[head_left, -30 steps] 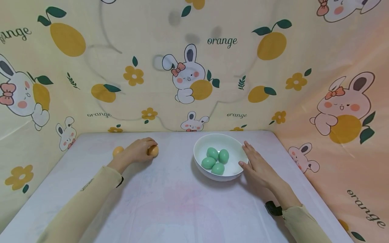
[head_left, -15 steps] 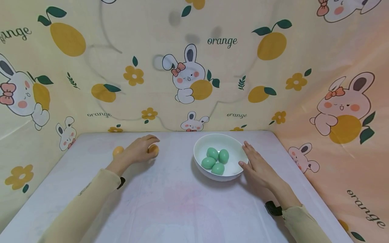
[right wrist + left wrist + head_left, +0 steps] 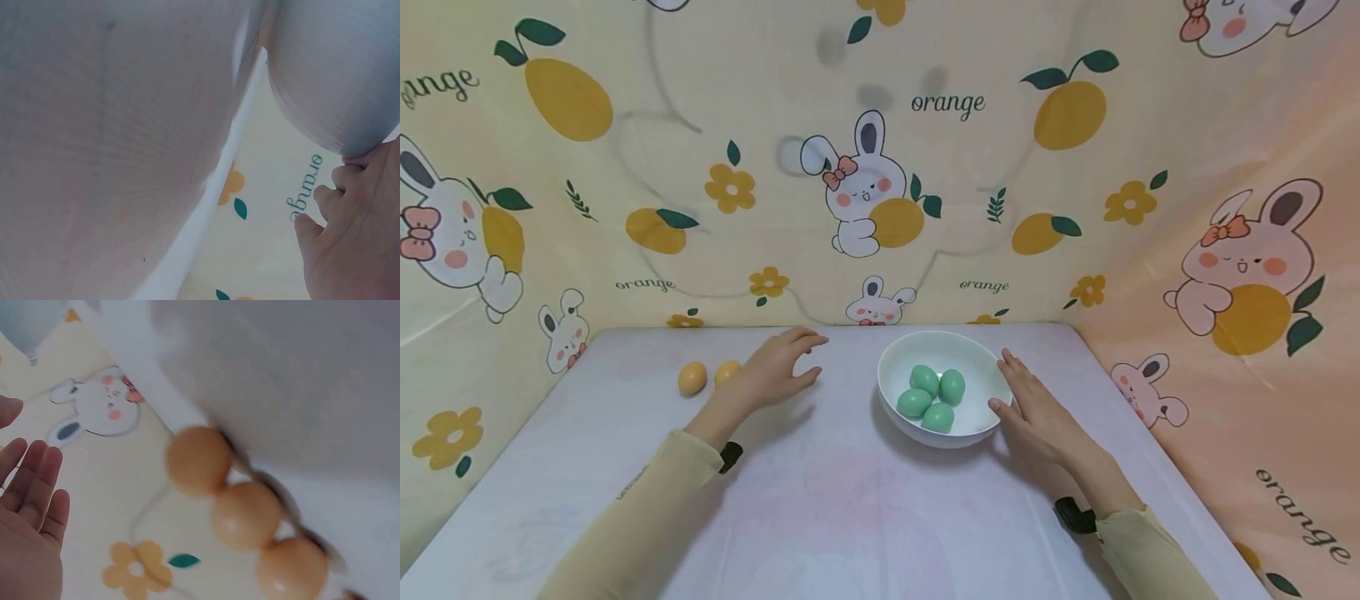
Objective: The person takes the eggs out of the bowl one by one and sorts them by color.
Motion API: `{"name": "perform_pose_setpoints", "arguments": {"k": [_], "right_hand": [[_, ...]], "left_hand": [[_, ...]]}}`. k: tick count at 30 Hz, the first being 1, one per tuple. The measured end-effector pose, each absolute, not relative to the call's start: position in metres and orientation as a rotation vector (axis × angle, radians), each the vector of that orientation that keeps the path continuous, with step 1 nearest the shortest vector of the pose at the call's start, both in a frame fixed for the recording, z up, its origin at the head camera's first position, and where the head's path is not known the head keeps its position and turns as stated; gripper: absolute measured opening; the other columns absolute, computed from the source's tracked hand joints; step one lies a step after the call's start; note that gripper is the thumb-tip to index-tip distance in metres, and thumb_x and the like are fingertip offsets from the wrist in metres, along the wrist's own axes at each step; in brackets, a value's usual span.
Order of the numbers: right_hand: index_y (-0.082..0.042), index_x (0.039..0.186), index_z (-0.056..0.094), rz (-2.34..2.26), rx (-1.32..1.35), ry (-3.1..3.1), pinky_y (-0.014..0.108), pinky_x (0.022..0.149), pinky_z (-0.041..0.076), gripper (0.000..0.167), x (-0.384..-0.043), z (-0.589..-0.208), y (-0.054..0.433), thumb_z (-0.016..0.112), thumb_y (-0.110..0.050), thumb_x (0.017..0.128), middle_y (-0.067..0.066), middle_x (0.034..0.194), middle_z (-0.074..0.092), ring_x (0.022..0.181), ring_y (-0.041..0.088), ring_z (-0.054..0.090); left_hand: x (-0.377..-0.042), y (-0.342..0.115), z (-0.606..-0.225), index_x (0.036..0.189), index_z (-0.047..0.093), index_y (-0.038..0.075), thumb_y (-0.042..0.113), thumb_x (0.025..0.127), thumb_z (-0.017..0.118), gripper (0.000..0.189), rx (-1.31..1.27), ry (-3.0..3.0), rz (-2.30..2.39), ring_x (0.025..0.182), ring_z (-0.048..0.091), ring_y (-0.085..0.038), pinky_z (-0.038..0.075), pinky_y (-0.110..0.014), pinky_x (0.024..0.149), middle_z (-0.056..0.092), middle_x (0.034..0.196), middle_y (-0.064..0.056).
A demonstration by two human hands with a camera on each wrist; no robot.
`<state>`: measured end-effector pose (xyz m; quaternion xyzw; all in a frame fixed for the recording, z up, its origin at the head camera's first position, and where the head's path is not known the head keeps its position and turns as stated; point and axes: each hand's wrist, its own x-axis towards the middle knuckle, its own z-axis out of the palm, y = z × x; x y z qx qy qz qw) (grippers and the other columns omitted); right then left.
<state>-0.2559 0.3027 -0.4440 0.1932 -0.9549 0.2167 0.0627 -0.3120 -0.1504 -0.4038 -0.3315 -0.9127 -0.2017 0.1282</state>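
Observation:
My left hand [image 3: 772,371] hovers above the left part of the table with thumb and fingers spread and nothing between them. Behind it lie orange eggs: one [image 3: 692,379] farther left, another [image 3: 727,372] partly covered by my wrist. The left wrist view has three orange eggs [image 3: 247,515] in a row, apart from the hand's palm [image 3: 28,550]; the hand hides at least one of them from the head view. A white bowl [image 3: 895,417] holds several green eggs [image 3: 937,417]. Against the bowl's right side rests my right hand [image 3: 1041,412], its fingers extended along the rim.
A white cloth covers the table [image 3: 820,500]. Behind and beside it hangs a patterned curtain [image 3: 760,100] with rabbits and oranges, meeting the table's back edge. Dark straps with a small device [image 3: 1075,515] sit at both wrists.
The left hand had its fingers around an orange egg, then loosened them and has moved right, away from the eggs. The right hand and the bowl have stayed in place.

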Motion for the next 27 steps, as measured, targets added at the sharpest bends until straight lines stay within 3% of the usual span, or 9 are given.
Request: {"name": "perform_pose_setpoints", "arguments": {"k": [14, 21, 27], "right_hand": [[-0.003, 0.165, 0.018, 0.652, 0.580, -2.899, 0.063, 0.124, 0.016, 0.077, -0.256, -0.443, 0.303, 0.047, -0.047, 0.109, 0.012, 0.174, 0.008, 0.159, 0.038, 0.010], [-0.003, 0.165, 0.018, 0.655, 0.571, -2.903, 0.064, 0.123, 0.017, 0.078, -0.255, -0.443, 0.302, 0.047, -0.048, 0.109, 0.013, 0.174, 0.008, 0.159, 0.040, 0.010], [-0.002, 0.165, 0.018, 0.647, 0.571, -2.899, 0.063, 0.123, 0.017, 0.079, -0.255, -0.442, 0.302, 0.048, -0.048, 0.109, 0.013, 0.174, 0.008, 0.158, 0.041, 0.011]], "left_hand": [[-0.312, -0.092, -0.407, 0.137, 0.064, 0.004, 0.018, 0.094, 0.075, 0.046, -1.063, -2.478, -0.720, 0.104, 0.065, -0.023, 0.056, -0.040, 0.089, 0.063, 0.132, -0.011], [-0.313, -0.059, -0.405, 0.138, 0.063, 0.006, 0.019, 0.094, 0.075, 0.047, -1.097, -2.456, -0.762, 0.106, 0.066, -0.023, 0.054, -0.044, 0.094, 0.062, 0.137, -0.011], [-0.317, -0.032, -0.402, 0.141, 0.062, 0.007, 0.020, 0.095, 0.074, 0.049, -1.165, -2.476, -0.760, 0.103, 0.064, -0.019, 0.053, -0.035, 0.088, 0.062, 0.134, -0.007]]}}
